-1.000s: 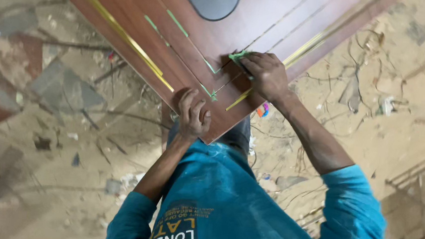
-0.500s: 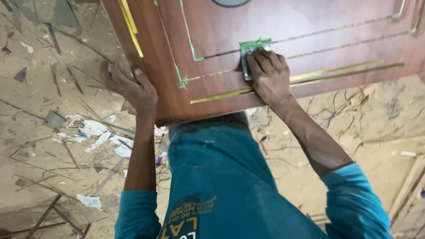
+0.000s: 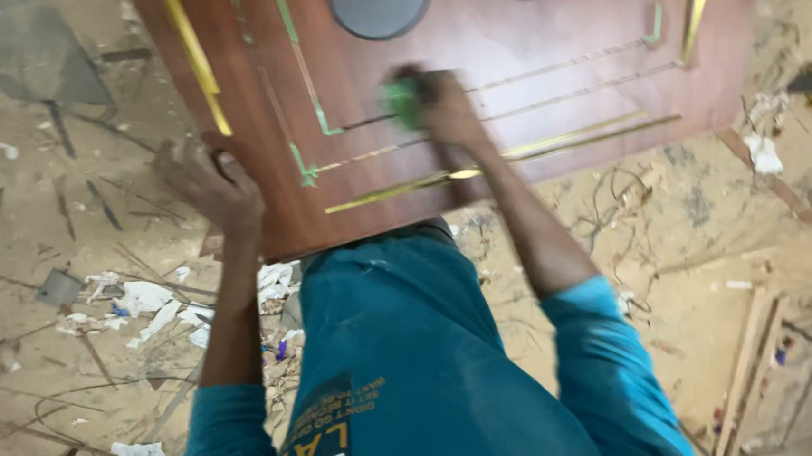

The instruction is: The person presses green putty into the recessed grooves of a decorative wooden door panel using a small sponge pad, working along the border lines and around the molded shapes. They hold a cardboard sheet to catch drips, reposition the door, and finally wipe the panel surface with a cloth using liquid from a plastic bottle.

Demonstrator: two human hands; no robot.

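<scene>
Right hand (image 3: 448,107) on green pad (image 3: 399,99)

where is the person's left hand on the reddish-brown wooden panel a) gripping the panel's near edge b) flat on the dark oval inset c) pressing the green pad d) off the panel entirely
a: the left hand is curled around the near edge of the reddish-brown wooden panel, while the right hand presses the small green pad.

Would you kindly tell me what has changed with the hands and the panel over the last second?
The left hand moved off the panel's face to grip its lower left edge. The right hand, pressing a green pad, slid further up the reddish-brown panel. The pad stayed in its grip, and the panel kept its inlaid strips.
</scene>
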